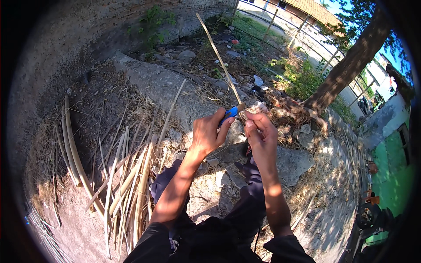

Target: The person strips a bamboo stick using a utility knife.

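Note:
A long, thin, pale strip that looks like split bamboo (216, 51) slants up and away to the left from my hands. My left hand (206, 136) is closed around a small blue-handled tool (229, 115), held against the strip's near part. Its blade, if it has one, cannot be made out. Close beside it, my right hand (262, 131) pinches the near end of the strip between thumb and fingers. The fingers hide the very tip.
Long pale split sticks (131, 179) lie heaped on the ground at the left. A rough stone ledge (153, 79) crosses ahead. A leaning tree trunk (351, 61) stands at the right, before a bamboo fence (294, 37). A brick wall (188, 26) rises at the far left.

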A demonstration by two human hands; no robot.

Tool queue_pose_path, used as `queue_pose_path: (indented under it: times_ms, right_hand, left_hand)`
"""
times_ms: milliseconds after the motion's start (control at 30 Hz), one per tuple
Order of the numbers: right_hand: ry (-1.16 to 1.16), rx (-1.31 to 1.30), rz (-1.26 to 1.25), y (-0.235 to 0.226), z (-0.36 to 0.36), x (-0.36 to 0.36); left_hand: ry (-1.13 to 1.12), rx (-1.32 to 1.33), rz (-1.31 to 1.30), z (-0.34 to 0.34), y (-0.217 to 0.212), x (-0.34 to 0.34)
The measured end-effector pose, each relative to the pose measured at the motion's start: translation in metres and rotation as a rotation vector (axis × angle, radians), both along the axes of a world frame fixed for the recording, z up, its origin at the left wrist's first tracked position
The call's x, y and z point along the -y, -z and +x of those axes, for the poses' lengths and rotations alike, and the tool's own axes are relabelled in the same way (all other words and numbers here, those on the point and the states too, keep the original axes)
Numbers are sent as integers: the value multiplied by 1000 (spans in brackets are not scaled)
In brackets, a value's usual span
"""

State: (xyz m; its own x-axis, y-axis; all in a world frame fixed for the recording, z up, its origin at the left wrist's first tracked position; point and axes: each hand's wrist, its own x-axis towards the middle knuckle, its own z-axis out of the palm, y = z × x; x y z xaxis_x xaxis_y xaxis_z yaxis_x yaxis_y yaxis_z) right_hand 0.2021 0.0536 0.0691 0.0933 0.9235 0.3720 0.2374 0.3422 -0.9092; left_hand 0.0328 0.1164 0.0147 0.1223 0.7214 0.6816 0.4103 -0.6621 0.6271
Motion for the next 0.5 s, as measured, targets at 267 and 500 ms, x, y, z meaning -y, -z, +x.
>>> queue_pose_path:
  times_ms: [267,500]
  right_hand:
    - [39,16,51,-1,-1,19]
    - [55,-41,49,10,-1,24]
  left_hand:
    - [-7,-9,56,2,2,4]
    - [3,-1,61,6,4,5]
